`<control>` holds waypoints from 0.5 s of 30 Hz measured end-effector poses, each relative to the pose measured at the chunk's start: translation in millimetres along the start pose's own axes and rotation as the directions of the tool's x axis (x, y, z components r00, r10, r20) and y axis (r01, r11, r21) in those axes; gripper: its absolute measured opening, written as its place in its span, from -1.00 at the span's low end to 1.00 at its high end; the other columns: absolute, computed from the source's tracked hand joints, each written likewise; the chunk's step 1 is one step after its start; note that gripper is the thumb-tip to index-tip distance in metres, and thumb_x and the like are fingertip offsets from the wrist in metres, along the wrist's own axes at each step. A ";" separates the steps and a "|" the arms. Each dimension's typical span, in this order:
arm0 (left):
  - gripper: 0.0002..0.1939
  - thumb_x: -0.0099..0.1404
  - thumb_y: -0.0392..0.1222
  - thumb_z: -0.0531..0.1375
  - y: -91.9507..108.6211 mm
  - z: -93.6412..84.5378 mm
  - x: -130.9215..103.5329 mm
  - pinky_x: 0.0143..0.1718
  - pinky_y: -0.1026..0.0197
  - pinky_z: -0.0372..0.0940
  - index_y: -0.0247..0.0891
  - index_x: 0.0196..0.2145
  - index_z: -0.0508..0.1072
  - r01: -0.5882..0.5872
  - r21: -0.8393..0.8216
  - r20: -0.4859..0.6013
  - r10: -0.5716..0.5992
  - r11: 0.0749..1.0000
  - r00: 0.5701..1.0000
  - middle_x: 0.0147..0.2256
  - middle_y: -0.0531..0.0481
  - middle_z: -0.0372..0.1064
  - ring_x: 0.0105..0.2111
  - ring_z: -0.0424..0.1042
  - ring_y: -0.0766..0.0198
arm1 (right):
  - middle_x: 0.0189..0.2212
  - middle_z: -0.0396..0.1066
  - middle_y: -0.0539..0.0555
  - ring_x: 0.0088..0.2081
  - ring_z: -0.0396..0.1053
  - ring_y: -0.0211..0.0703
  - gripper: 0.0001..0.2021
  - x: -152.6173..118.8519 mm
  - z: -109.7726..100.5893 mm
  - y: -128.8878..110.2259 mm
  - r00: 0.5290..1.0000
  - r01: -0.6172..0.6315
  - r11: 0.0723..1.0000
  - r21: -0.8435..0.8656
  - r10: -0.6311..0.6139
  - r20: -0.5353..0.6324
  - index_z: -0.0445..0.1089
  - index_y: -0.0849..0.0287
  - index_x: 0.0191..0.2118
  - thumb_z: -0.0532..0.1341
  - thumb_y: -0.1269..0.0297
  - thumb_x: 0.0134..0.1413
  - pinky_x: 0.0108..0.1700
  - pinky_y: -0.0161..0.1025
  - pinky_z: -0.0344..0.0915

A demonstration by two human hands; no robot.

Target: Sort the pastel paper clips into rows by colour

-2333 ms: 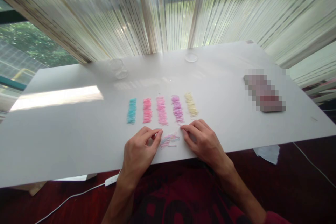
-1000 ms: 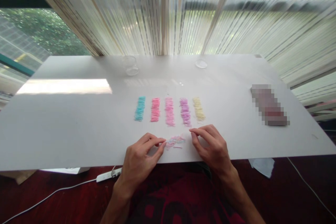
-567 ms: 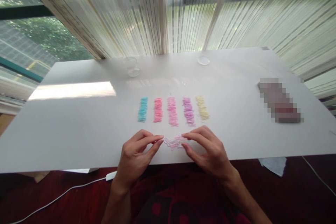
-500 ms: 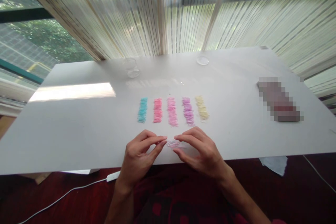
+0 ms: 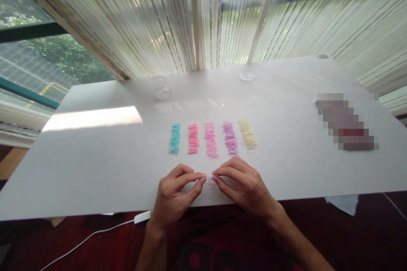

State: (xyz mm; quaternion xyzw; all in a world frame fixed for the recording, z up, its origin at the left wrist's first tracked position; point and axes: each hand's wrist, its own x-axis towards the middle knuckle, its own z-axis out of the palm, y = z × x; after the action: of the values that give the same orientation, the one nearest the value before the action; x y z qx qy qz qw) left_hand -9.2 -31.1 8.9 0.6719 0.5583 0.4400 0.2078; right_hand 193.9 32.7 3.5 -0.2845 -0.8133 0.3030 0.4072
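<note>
Near the table's front edge, my left hand point(image 5: 178, 192) is closed in a pinch, thumb against forefinger. My right hand point(image 5: 246, 184) pinches just to its right, the fingertips almost meeting. What either pinch holds is too small to make out. Between and below the fingertips lies a small pale pink and purple bundle of thin pieces point(image 5: 210, 181). Beyond the hands, several rows of short thin pieces run side by side: blue point(image 5: 174, 139), coral point(image 5: 193, 139), pink point(image 5: 211, 139), purple point(image 5: 230, 138) and yellow point(image 5: 247, 135).
A clear container point(image 5: 162, 89) and a clear round lid point(image 5: 247, 76) are at the back of the white table point(image 5: 95, 169). On the right lies a blurred-out flat object point(image 5: 346, 123). A white cable point(image 5: 95, 233) runs below the front edge.
My right thumb and forefinger have closed into a pinch and moved nearer my left fingertips. The whole view has shifted slightly, with the table lower in it.
</note>
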 end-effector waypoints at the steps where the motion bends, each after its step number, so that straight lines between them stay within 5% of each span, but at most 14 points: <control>1: -0.85 0.34 -0.35 0.34 -1.8 -1.5 0.1 -0.34 0.37 0.39 -0.17 -0.17 0.67 -0.005 0.009 0.005 0.005 1.000 1.000 -0.36 0.05 0.44 -0.38 0.46 0.37 | -0.34 0.50 0.07 -0.30 0.43 -0.15 -0.92 0.2 1.0 0.6 1.000 -0.001 1.000 -0.005 0.001 0.001 0.52 0.14 -0.14 0.29 0.43 0.32 -0.24 -0.21 0.42; 7: -0.90 0.38 -0.25 0.32 -24.5 -33.7 1.8 -0.36 0.34 0.35 -0.17 -0.18 0.67 0.045 0.203 -0.086 -0.028 0.978 0.996 -0.31 0.03 0.47 -0.36 0.47 0.35 | -0.31 0.52 0.07 -0.28 0.46 -0.13 -0.90 -3.3 -4.6 6.4 1.000 -0.018 0.999 -0.040 0.017 -0.024 0.51 0.12 -0.09 0.27 0.40 0.34 -0.22 -0.18 0.44; 11: -0.85 0.39 -0.10 0.30 -43.0 -58.8 4.6 -0.44 0.32 0.27 -0.12 -0.19 0.69 0.167 0.403 -0.141 -0.120 0.900 0.983 -0.30 0.07 0.48 -0.51 0.32 0.41 | -0.33 0.53 0.06 -0.29 0.47 -0.12 -0.88 -8.6 -16.3 11.9 0.996 -0.048 0.993 -0.105 0.040 -0.079 0.52 0.11 -0.14 0.25 0.44 0.34 -0.22 -0.18 0.44; 15: -0.79 0.39 -0.02 0.26 -50.0 -64.0 9.4 -0.45 0.30 0.25 -0.11 -0.20 0.69 0.206 0.465 -0.127 -0.165 0.861 0.978 -0.29 0.07 0.51 -0.52 0.31 0.39 | -0.35 0.53 0.04 -0.30 0.47 -0.13 -0.89 -10.5 -19.8 14.3 0.994 -0.061 0.993 -0.104 0.051 -0.098 0.52 0.11 -0.17 0.24 0.44 0.34 -0.23 -0.18 0.44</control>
State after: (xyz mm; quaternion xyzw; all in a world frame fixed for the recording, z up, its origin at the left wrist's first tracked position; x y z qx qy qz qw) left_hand -90.3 -21.4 7.4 0.6266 0.7194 0.2948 0.0545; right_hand 218.8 39.9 -2.4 -0.3425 -0.7999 0.2563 0.4209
